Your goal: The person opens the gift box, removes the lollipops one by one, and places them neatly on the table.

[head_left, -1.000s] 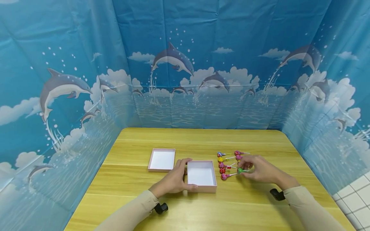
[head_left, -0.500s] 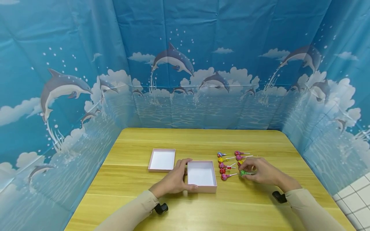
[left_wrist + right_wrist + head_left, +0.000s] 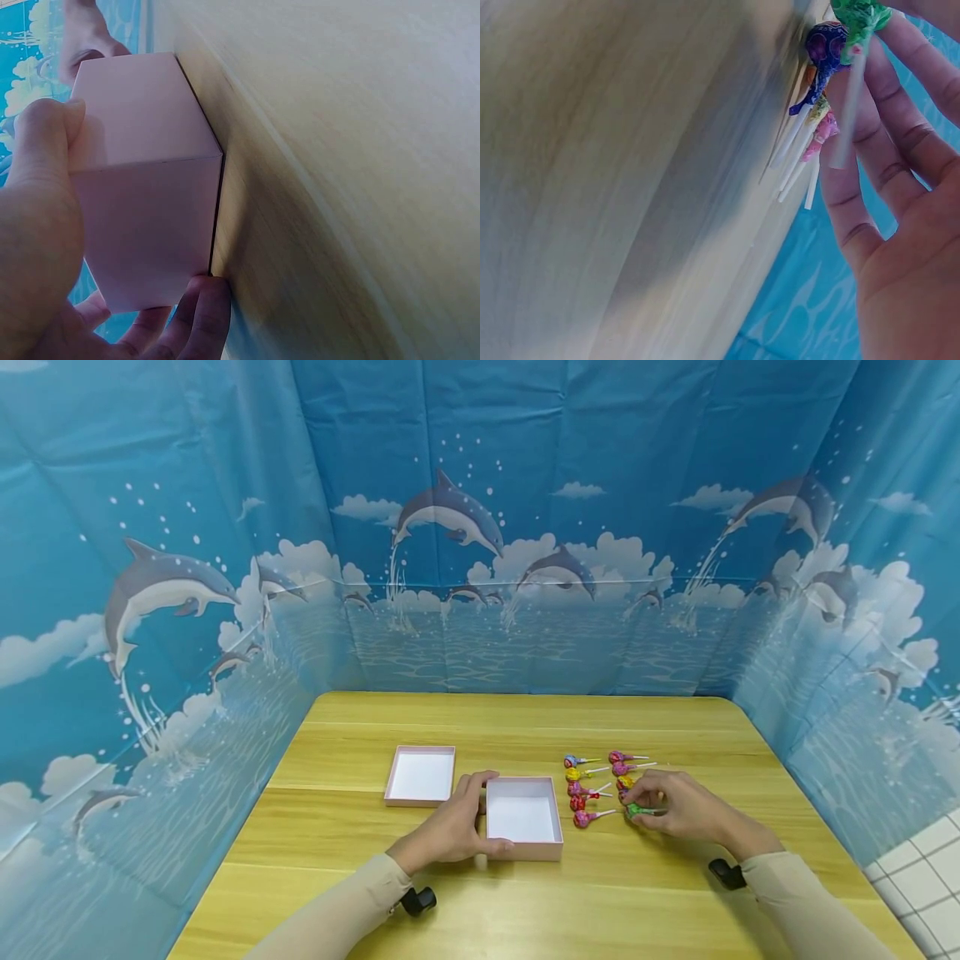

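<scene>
My left hand (image 3: 452, 828) grips the left side of an open pink box (image 3: 536, 852) with a white inside. In the left wrist view the thumb lies on one wall of the box (image 3: 146, 112) and the fingers reach round another. My right hand (image 3: 686, 810) pinches a green-wrapped lollipop (image 3: 637, 810) at the near end of the right-hand column of lollipops. In the right wrist view the green lollipop (image 3: 859, 19) shows its white stick pointing down past the fingers. A dark blue lollipop (image 3: 825, 49) lies just behind it.
Left of the box lies its shallow pink lid (image 3: 422, 775), white side up. Two columns of lollipops lie right of the box, among them a pink lollipop (image 3: 582, 819) and a yellow lollipop (image 3: 573, 774). A dolphin-print curtain (image 3: 480, 643) surrounds the wooden table (image 3: 480, 927).
My right hand has moved slightly right and toward me with the green lollipop, away from the left column. My left hand and the box stay where they were.
</scene>
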The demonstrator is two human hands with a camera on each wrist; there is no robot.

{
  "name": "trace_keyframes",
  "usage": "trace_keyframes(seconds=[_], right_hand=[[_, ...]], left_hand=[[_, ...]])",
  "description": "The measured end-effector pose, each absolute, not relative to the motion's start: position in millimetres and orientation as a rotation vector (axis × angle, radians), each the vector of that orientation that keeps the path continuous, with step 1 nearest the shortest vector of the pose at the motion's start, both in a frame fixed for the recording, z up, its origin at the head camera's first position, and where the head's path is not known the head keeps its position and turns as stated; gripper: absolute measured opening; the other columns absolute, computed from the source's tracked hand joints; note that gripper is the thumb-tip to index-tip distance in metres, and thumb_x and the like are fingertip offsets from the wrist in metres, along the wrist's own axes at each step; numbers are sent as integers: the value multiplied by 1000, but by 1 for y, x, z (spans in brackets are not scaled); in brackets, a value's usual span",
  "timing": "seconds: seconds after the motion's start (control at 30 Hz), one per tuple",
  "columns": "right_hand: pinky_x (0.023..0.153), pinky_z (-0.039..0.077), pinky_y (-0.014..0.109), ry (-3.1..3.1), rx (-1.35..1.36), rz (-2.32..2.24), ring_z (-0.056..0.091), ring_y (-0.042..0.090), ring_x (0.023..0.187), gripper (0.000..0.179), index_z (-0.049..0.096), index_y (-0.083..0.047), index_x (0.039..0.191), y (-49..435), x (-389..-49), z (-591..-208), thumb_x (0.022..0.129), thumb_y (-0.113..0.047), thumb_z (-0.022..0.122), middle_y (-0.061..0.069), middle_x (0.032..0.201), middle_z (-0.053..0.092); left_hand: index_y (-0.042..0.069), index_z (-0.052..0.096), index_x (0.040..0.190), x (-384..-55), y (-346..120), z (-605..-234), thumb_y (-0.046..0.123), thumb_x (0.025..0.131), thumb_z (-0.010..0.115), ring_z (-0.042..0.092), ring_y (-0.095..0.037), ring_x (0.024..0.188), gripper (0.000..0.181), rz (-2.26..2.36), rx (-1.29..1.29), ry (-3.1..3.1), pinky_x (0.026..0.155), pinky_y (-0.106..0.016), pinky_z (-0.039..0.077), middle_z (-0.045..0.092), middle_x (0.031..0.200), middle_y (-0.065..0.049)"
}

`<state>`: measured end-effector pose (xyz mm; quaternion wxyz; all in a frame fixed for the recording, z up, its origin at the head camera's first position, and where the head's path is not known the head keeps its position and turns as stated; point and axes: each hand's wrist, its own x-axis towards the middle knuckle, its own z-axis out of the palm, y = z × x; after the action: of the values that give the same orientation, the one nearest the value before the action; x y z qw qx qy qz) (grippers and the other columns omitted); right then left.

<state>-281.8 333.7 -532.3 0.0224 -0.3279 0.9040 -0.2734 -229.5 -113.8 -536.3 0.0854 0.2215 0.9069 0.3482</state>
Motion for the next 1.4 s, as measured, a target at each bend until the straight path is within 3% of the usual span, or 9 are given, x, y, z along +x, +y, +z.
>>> trace_keyframes(seconds=[0.53,0.97,1.4], right_hand=[[82,64,28,2814,-947,-805,70,0,99,20,85,-27,117,334,-282,-536,101,-23,95,-10,116,80],[75,56,25,2824,-900,-825,57,-3,86,21,86,-25,119,334,-282,-536,100,-20,94,-13,111,77],[72,53,25,2849,-916,-836,58,-4,84,27,86,-20,124,337,-280,-535,99,-21,96,-12,106,77]], left_hand=[[17,30,180,-231,-114,-538,54,94,98,69,-22,125,115,1038,658,2708,101,-38,62,53,159,-17],[17,30,180,-230,-115,-538,55,94,99,69,-22,125,116,1043,656,2707,101,-38,61,52,161,-17],[18,30,181,-230,-115,-538,54,94,98,69,-24,128,116,1049,651,2699,102,-39,62,51,163,-18]])
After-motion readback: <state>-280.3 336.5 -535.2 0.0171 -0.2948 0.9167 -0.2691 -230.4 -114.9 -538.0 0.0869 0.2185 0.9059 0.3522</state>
